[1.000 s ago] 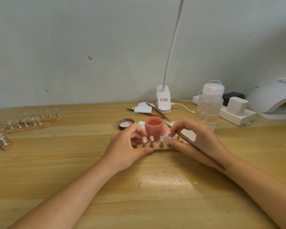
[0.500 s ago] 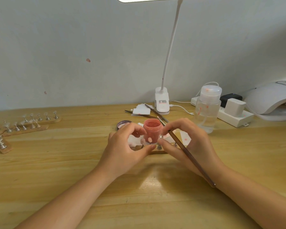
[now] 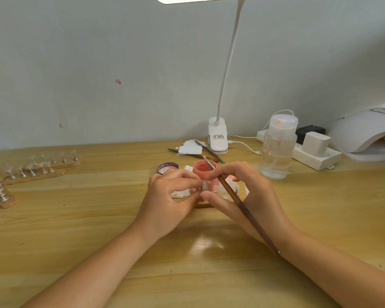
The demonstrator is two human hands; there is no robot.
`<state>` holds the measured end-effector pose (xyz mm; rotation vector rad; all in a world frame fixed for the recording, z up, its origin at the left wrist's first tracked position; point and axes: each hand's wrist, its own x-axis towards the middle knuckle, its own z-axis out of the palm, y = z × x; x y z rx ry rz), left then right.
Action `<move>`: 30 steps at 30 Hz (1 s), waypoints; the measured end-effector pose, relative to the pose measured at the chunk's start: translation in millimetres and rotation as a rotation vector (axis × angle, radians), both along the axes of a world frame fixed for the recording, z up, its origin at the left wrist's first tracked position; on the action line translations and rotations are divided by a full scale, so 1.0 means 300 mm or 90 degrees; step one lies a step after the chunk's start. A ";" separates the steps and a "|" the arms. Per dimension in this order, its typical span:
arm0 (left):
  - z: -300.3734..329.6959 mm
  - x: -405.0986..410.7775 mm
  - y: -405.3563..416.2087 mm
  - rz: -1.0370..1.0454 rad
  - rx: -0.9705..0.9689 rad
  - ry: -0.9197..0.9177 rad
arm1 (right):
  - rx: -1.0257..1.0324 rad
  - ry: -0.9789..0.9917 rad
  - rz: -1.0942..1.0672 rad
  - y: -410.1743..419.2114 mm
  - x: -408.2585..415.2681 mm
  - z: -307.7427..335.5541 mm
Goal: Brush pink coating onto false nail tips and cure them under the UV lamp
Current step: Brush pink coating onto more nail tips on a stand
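Note:
My left hand (image 3: 172, 197) and my right hand (image 3: 242, 194) meet at the table's middle, fingertips pinching a small pale nail tip (image 3: 205, 186) between them. The right hand also holds a long brown brush (image 3: 242, 210), its bristle end pointing up over an open pot of pink coating (image 3: 202, 168). A wooden nail holder strip (image 3: 201, 205) lies under the hands, mostly hidden. The white UV lamp (image 3: 365, 134) stands at the far right edge.
Three wooden strips with clear nail tips on metal stands (image 3: 35, 168) lie at the left. The pot's lid (image 3: 167, 167), white pads, spare tools (image 3: 209, 153), a clip desk lamp (image 3: 218, 138), a clear pump bottle (image 3: 277, 150) and a power strip (image 3: 316, 157) sit behind the hands.
The hands came closer together over the holder strip and lifted one nail tip off it; the brush handle tilted more upright. The view shifted down a little.

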<state>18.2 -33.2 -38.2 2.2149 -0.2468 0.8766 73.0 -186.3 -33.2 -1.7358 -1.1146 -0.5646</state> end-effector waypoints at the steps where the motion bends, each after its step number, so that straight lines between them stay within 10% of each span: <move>1: 0.000 0.002 0.004 -0.007 -0.018 -0.008 | 0.008 0.019 0.004 -0.002 -0.001 0.009; 10: -0.004 0.013 0.020 0.010 -0.125 -0.039 | 0.114 0.309 0.024 0.018 0.100 0.135; 20: -0.001 0.017 0.025 0.024 -0.151 -0.022 | -0.214 0.222 -0.081 0.118 0.235 0.187; 30: -0.003 0.018 0.028 0.036 -0.160 -0.017 | -0.236 0.181 -0.119 0.133 0.239 0.161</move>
